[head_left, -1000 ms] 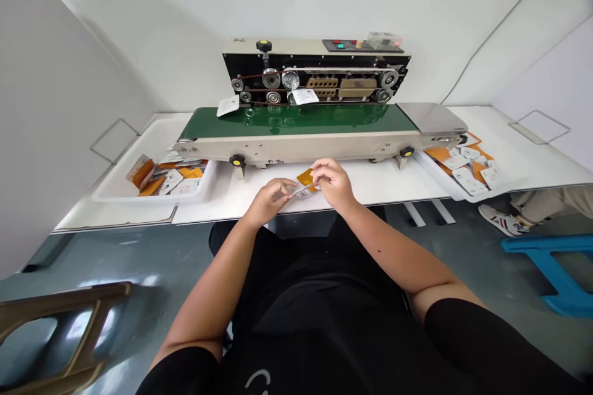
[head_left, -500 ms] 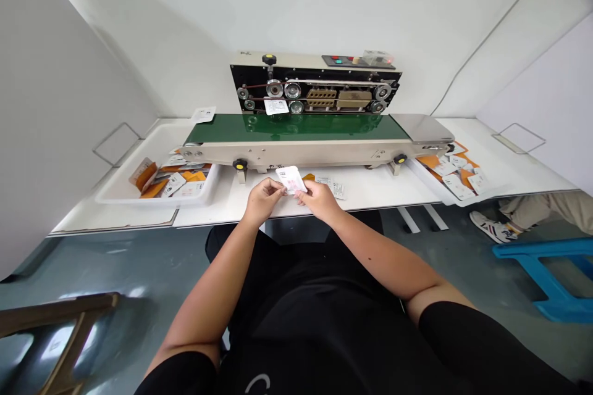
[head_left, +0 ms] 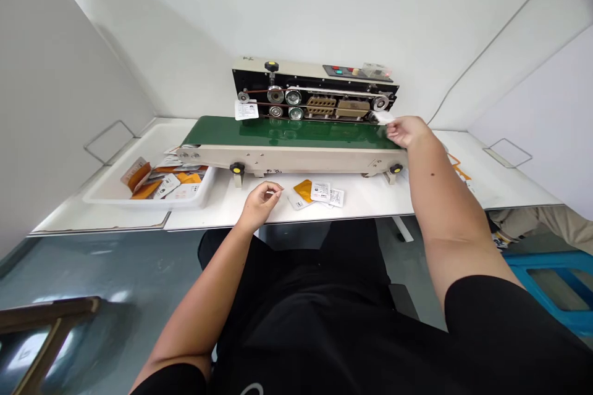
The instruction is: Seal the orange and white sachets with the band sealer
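Observation:
My right hand [head_left: 407,131] pinches a small white sachet [head_left: 383,118] by its edge, at the right end of the band sealing machine [head_left: 315,71]. The sachet's upper edge is at the machine's right rollers. My left hand [head_left: 262,202] rests over the table's front edge, thumb and fingers slightly apart with nothing visible between them. Several white and orange sachets [head_left: 320,191] lie on the table just right of it. Another white sachet [head_left: 245,110] hangs from the machine's left end, above the green conveyor belt [head_left: 296,133].
A white tub [head_left: 92,196] of white and orange sachets stands left, under the belt's end. More sachets [head_left: 458,170] show at the right, partly behind my forearm. A blue stool [head_left: 551,265] and a person's leg [head_left: 532,222] are at the right; a wooden stool [head_left: 50,315] is at lower left.
My right hand has carried a sachet from in front of me up to the machine's right end. My left hand has let go of it. The sachet in the machine has moved left.

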A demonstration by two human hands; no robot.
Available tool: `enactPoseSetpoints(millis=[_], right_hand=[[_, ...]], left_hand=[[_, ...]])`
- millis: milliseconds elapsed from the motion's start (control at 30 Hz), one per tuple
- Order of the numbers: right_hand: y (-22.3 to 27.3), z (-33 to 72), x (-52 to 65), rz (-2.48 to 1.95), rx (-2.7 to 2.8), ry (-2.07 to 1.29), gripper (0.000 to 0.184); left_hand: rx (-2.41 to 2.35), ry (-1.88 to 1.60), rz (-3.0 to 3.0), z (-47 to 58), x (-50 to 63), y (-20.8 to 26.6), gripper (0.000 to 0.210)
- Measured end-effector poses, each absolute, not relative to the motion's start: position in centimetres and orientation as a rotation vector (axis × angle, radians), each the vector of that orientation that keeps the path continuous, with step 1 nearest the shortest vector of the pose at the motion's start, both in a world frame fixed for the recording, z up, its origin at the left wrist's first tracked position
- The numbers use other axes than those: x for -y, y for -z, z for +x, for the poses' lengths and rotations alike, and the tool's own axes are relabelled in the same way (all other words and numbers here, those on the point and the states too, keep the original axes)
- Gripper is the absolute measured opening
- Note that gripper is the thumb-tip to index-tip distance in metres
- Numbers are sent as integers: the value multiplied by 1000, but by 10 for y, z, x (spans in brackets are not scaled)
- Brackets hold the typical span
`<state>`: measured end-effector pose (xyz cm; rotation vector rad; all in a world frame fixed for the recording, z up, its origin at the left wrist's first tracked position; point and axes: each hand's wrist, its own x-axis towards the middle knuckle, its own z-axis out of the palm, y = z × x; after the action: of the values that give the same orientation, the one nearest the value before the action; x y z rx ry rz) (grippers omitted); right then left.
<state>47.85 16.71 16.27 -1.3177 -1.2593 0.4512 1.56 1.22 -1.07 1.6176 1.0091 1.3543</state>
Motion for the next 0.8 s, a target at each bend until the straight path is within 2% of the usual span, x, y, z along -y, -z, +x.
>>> enactPoseSetpoints(millis=[100, 167, 267, 333, 433, 533, 633, 800], right_hand=[[-148, 461, -166, -1464, 1162, -596, 12], [-134, 442, -148, -1465, 1054, -372, 9], [-99, 404, -96, -1330, 1140, 23, 24], [-67, 373, -54, -1302, 1498, -70, 28], [-19, 333, -6, -1359, 1976, -270, 41], [11, 313, 12, -1434, 2090, -307, 54], [20, 309, 10, -1411, 2101, -348, 55], [21, 311, 3, -1355, 2117, -390, 57]], left_hand=[[-1010, -1363, 1619, 15, -12, 11, 24], [-1020, -1363, 1638, 15, -12, 10, 24], [-1023, -1304, 1790, 15, -10, 6, 25], [-987, -1178, 2012, 18, -8, 3, 30], [-937, -893, 2378, 27, -5, 3, 62], [-991, -689, 2589, 37, -1, 9, 88], [-1055, -636, 2648, 43, 2, 14, 87], [-1093, -740, 2611, 40, 6, 12, 67]])
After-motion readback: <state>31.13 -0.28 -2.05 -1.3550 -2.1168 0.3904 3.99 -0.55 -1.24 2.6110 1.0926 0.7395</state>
